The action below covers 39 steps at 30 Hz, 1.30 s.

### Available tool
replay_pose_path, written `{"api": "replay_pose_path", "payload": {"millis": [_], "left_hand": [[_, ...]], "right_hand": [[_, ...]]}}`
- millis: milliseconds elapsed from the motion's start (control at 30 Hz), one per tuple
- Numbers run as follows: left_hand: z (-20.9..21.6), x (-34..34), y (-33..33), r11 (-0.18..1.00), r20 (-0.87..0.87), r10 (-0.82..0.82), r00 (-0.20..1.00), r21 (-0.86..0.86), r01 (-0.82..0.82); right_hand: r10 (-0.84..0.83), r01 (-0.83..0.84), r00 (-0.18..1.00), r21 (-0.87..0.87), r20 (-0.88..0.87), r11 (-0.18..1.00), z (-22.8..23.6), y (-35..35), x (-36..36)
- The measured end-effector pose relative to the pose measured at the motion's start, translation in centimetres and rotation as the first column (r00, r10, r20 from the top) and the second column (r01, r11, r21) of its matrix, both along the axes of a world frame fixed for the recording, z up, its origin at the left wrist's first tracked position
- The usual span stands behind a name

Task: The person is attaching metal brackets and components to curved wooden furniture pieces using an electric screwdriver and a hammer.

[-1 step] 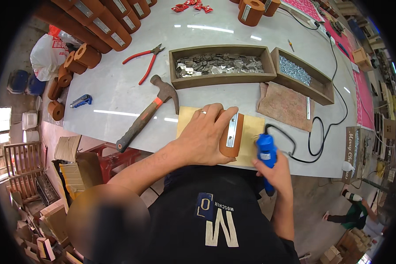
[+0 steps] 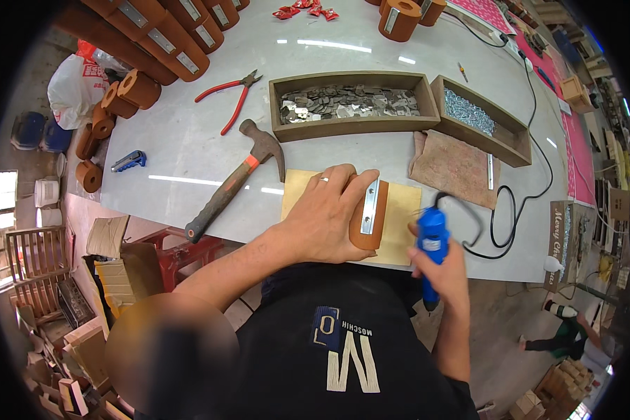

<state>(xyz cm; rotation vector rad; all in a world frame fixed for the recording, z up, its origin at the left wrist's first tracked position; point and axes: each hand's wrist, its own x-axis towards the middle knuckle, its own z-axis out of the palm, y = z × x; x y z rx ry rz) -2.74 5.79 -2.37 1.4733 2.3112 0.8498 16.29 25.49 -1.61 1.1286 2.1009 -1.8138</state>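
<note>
My left hand (image 2: pixel 327 213) is closed round a reddish-brown block (image 2: pixel 377 231) with rounded sides, pressing it onto a thin yellowish board (image 2: pixel 401 203). A narrow silver metal plate (image 2: pixel 369 210) with screw holes lies along the block's upward side. Right of the board, my right hand (image 2: pixel 444 269) grips a blue corded electric screwdriver (image 2: pixel 432 234). It is apart from the block, its dark tip pointing toward my body and its cord leaving the far end. A claw hammer (image 2: pixel 234 178) rests left of the board.
Beyond the board stand a wooden tray (image 2: pixel 353 127) of flat metal pieces and another tray (image 2: pixel 519 143) of small screws. A folded cloth (image 2: pixel 448 168), red-handled pliers (image 2: pixel 238 98) and a blue folding knife (image 2: pixel 129 161) lie around. Brown cylinders (image 2: pixel 164 42) are stacked far left; a black cord (image 2: pixel 518 210) loops at right.
My right hand and the electric screwdriver have shifted slightly to the right, away from the block. The left hand and the block have stayed put.
</note>
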Motion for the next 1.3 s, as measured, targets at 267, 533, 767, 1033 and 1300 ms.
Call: {"api": "replay_pose_path", "payload": {"millis": [267, 533, 767, 1033, 1300], "left_hand": [[0.3, -0.5, -0.3, 0.998, -0.078, -0.02, 0.997, 0.064, 0.025], [0.2, -0.4, 0.6, 0.996, 0.023, -0.023, 0.999, 0.083, 0.021], [-0.4, -0.1, 1.0, 0.991, 0.03, 0.019, 0.999, 0.131, -0.023], [-0.3, -0.1, 1.0, 0.991, 0.031, 0.032, 0.999, 0.126, -0.035], [-0.3, -0.1, 1.0, 0.987, 0.035, 0.035, 0.999, 0.156, -0.04]], "right_hand": [[-0.22, 0.233, 0.725, -0.069, -0.653, 0.97, 8.2, 2.5, -3.6], [-0.285, 0.08, 0.446, -0.279, -0.849, 0.957, 11.4, 0.7, -10.3], [-0.213, 0.045, 0.445, -0.216, -0.87, 0.975, 10.4, -0.8, -12.2], [-0.147, 0.075, 0.492, -0.126, -0.858, 0.989, 9.7, -1.2, -12.8], [-0.133, 0.085, 0.538, -0.104, -0.832, 0.991, 9.6, -1.5, -13.3]]}}
